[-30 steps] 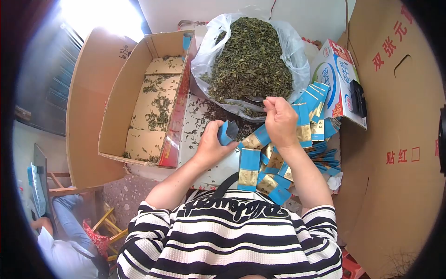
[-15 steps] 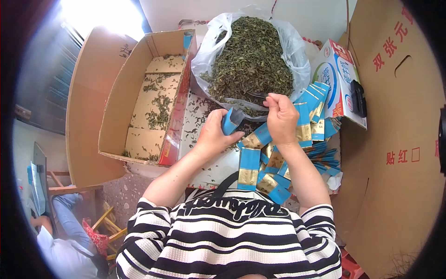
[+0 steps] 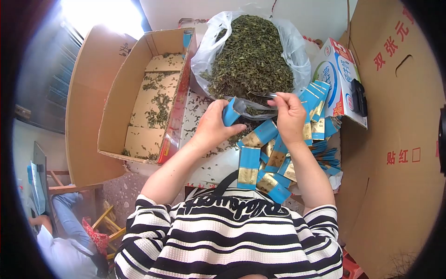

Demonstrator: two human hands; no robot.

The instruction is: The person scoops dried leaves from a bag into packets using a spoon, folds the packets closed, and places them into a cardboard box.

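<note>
My left hand (image 3: 214,124) is wrapped round a small blue packet (image 3: 231,113), whose top gapes and shows a silvery inside. Pinched in my right hand (image 3: 290,116) is a metal spoon (image 3: 265,96); its bowl end lies at the lower edge of the dried leaves (image 3: 251,56). The leaves fill a translucent plastic bag (image 3: 297,60) beyond both hands. Blue and gold packets (image 3: 249,167) lie in an overlapping pile beneath and beside my right forearm. Loose leaf bits are scattered on the white tabletop (image 3: 223,165) near my left hand.
Left of the bag stands an open cardboard box (image 3: 124,100) with leaf bits inside. A printed carton (image 3: 335,79) carrying a black object (image 3: 358,97) is at the right, before a large cardboard sheet (image 3: 395,125). Another person (image 3: 69,246) is at the lower left.
My left hand has moved up with the packet, nearer the bag. My right hand has shifted slightly right, and more of the spoon shows.
</note>
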